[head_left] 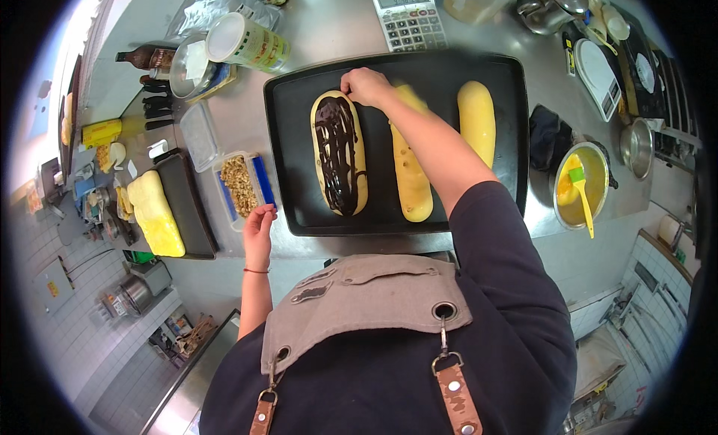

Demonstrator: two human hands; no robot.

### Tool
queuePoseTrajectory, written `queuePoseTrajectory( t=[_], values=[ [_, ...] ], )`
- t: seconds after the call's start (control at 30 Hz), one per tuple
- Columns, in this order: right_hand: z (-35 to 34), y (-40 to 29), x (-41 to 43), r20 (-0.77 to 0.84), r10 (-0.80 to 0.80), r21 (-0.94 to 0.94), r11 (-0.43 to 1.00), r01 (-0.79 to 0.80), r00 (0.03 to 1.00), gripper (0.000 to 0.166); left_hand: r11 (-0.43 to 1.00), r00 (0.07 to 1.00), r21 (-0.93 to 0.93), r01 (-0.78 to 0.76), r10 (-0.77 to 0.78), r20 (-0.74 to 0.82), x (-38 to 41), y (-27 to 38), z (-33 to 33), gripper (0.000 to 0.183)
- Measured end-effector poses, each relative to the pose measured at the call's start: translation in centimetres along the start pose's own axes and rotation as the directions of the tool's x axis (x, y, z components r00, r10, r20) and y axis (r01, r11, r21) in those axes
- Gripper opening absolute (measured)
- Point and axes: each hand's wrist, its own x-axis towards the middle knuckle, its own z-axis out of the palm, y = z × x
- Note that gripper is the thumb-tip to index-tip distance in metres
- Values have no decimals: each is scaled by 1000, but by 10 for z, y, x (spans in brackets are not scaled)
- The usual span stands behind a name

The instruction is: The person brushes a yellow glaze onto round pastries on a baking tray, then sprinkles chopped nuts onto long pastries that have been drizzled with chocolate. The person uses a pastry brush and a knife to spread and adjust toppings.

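Note:
Three long dough loaves lie on a black baking tray (376, 224). Dark chocolate streaks cover the top of the left dough loaf (339, 154). My right hand (364, 86) is at this loaf's upper end, fingers bent down together; whether they pinch anything is hidden. My right forearm crosses over the middle yellow loaf (414, 182); the right yellow loaf (477, 118) lies beyond it. My left hand (261, 217) has its thumb and fingertips together at the near right corner of a plastic container (233, 219) of chopped nuts (238, 182); I cannot tell if it holds anything.
Right of the tray stands a metal bowl (599, 210) of yellow liquid with a green pastry brush (583, 196). A smaller dark tray (193, 210) with yellow dough is at left. A calculator (409, 20) and a plastic tub (247, 42) stand behind.

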Motion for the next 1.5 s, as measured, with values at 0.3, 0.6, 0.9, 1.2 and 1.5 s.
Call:
queuePoseTrajectory(
  t=[0.3,0.6,0.9,1.2,1.5],
  values=[
    [-8,10,-7,0,5,-112,994,-5,1000,14,999,1000,44,-5,4,20,-5,8,-3,18],
    [-63,-1,-139,-208,15,274,961,44,978,16,999,990,8,-43,41,137,2,4,23,19],
    [22,-1,-227,-308,40,-39,998,-54,950,17,965,977,-161,-208,214,21,21,-17,12,18],
    [29,-109,-267,-342,135,-410,869,-277,930,22,751,949,624,-217,313,-47,59,-50,-93,46],
    [89,-186,-301,-491,81,-111,982,-155,867,15,623,928,690,-370,291,234,96,-81,-95,47]
  ],
)
